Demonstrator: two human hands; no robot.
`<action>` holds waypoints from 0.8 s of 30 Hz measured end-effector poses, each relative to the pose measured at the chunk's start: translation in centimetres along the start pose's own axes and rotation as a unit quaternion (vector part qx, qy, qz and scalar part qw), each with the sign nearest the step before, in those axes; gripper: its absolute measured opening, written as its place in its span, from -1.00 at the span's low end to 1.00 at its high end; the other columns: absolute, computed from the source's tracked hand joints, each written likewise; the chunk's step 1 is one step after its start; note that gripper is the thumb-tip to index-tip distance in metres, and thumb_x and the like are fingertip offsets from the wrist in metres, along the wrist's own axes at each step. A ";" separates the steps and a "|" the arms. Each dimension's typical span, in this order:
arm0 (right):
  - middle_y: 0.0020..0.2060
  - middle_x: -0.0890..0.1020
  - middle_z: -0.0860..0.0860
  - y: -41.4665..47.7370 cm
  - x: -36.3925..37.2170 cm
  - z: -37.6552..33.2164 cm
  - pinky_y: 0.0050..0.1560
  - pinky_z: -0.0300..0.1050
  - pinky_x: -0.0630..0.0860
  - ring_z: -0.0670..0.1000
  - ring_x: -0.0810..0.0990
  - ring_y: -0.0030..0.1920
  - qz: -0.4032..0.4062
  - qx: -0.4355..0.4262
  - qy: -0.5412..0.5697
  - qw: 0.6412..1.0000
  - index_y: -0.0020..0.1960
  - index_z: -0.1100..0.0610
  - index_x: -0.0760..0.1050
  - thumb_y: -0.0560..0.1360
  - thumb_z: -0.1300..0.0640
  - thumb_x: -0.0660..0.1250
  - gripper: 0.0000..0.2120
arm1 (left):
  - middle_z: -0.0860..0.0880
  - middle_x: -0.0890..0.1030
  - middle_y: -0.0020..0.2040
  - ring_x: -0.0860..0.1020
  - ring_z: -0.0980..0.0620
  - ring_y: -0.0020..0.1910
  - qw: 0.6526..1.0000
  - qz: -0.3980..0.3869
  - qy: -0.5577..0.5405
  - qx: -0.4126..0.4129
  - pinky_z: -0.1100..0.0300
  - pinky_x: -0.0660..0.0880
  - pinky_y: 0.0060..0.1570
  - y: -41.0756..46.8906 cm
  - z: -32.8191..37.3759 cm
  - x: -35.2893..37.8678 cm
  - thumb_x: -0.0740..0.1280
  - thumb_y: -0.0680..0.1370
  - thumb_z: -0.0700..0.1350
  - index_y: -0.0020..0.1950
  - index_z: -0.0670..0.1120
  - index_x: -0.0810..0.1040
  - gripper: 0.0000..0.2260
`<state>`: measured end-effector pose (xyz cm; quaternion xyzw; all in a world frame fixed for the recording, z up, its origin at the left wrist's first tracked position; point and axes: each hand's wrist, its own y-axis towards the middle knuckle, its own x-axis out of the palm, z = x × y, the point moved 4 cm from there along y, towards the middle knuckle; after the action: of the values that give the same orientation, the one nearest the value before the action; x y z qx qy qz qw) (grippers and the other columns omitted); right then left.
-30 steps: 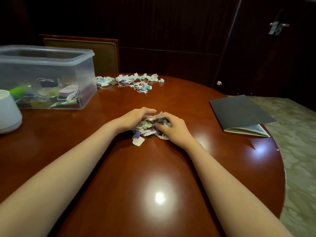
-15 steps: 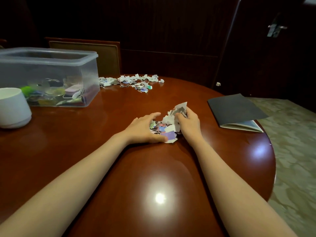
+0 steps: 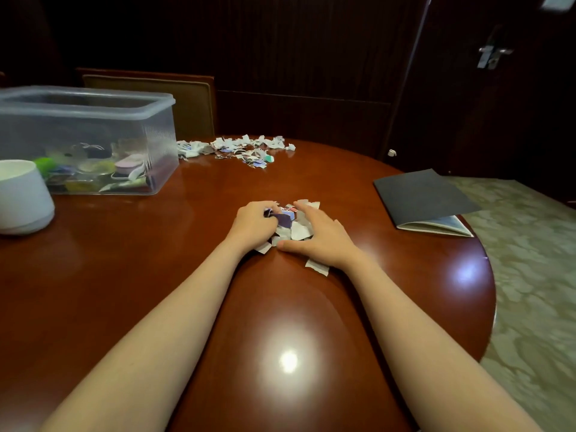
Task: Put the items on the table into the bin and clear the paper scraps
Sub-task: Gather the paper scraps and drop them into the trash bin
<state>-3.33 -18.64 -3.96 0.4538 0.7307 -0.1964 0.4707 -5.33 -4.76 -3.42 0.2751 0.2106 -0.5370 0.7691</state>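
Nearest us, two bare forearms reach out over a polished, reddish-brown wooden table point(image 3: 156, 291) with a rounded edge; a ceiling light glares off its glossy top. Our left hand point(image 3: 254, 224) curls its fingers around the near pile of paper scraps point(image 3: 294, 224), closing on a dark purple piece at the pile's left side. Our right hand point(image 3: 318, 236) lies flat and spread, palm down, fingers released over the pile's right side, thumb stretched toward the left hand. The scraps are small, torn, irregular bits, mostly white with purple, blue and red print. One loose white scrap point(image 3: 317, 267) sits by the right wrist.

At the left edge stands a smooth white cup point(image 3: 23, 198) with a rounded base. Behind it sits the bin point(image 3: 149, 126), a clear, rectangular plastic box with a thick rim, open on top; inside we make out a green item, a pink one and other small things, blurred by the wall. To the right, near the table's edge, a thin dark grey booklet point(image 3: 420, 194) lies flat, pale pages showing at its near corner.

Farther on, a second spread of scraps point(image 3: 240, 148) lies along the far rim of the table, just right of the bin. Beyond that, a padded chair back point(image 3: 187, 101) with a wooden frame stands against dark panelled walls. A door with a metal handle point(image 3: 492, 56) is at far right; patterned green carpet point(image 3: 530, 275) covers the floor.
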 end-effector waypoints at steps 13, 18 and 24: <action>-0.08 0.51 0.11 0.2 -1.1 -0.7 -0.21 -0.23 0.24 0.05 0.42 -0.13 0.131 0.003 -0.001 0.991 0.03 0.21 0.44 0.59 0.30 0.07 -0.83 | -0.04 0.48 -0.28 0.42 -0.02 -0.21 0.957 0.111 -0.249 -0.103 0.16 0.33 -0.19 -0.4 -0.7 -1.5 0.13 0.44 -0.21 -0.38 -0.11 0.46 -0.78; -0.28 0.45 0.04 -0.5 -1.6 -0.8 -0.38 -0.39 0.31 -0.02 0.36 -0.31 0.171 0.040 0.179 0.968 -0.22 0.15 0.33 0.61 0.26 0.08 -0.76 | -0.05 0.48 -0.29 0.36 0.03 -0.34 0.906 0.088 -0.383 -0.157 0.24 0.25 -0.37 -0.7 -0.5 -1.2 0.20 0.52 -0.09 -0.30 -0.09 0.46 -0.80; -0.28 0.49 0.05 -0.5 -1.6 -1.1 -0.36 -0.26 0.29 -0.06 0.38 -0.36 0.202 0.140 0.380 0.892 0.21 0.30 0.44 0.60 0.23 0.11 -0.74 | -0.02 0.45 -0.31 0.31 0.13 -0.47 0.843 0.099 -0.495 -0.187 0.33 0.27 -0.46 -1.6 0.4 -1.5 0.21 0.55 -0.13 -0.26 -0.08 0.41 -0.82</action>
<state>-4.11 -18.87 -2.10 0.6923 0.7117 -0.0098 0.1185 -7.35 -4.44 -2.49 -0.1573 -0.1301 -0.4733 0.8569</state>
